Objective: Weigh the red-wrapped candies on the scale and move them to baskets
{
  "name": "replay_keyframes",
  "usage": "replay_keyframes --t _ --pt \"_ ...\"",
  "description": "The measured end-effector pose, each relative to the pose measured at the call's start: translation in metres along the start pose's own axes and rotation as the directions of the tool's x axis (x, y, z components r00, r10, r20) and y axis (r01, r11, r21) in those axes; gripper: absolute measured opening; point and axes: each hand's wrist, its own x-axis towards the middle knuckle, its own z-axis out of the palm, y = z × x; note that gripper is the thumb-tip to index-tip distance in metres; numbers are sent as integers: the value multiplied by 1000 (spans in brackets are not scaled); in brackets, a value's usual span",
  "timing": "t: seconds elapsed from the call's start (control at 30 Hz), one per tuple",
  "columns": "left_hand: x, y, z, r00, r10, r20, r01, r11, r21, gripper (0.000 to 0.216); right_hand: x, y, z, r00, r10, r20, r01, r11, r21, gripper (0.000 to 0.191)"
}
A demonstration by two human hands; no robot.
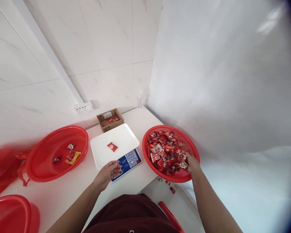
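Observation:
A white scale [104, 155] with a blue keypad [128, 160] stands on the white table, and one red candy packet [112, 146] lies on its tray. My left hand [108, 173] rests at the scale's front edge beside the keypad, fingers loosely curled and holding nothing. To the right, a red basket [195, 152] holds several red candy packets [166, 152]. My right hand [191, 163] reaches into this basket, its fingers closed among the packets at the near right side.
A second red basket [43, 152] at the left holds a few candies. A small cardboard box [110, 120] sits behind the scale near a wall socket [83, 107]. Red bags lie far left. A few candies [167, 184] lie on the floor.

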Motion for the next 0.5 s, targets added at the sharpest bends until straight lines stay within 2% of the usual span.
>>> replay_keyframes --t 0.1,0.2,0.27,0.33,0.43,0.5 --pt "5 -1 6 999 -13 45 11 999 41 21 -12 -15 7 996 49 79 -56 995 84 14" --pt "7 0 21 988 -11 157 -3 996 85 29 -34 -32 27 974 57 219 -99 978 184 9" --pt "6 1 35 968 -6 252 -21 994 103 35 -57 -37 49 927 98 363 -179 963 199 8" --pt "4 1 51 949 3 317 -38 994 104 41 -83 -36 75 848 200 491 -302 943 137 10" --pt "2 -2 70 921 53 387 -80 995 53 45 -122 -24 114 749 310 586 -396 918 21 13" --pt "5 -6 75 910 94 403 -102 995 0 41 -141 -13 134 721 325 612 -375 926 -50 14"
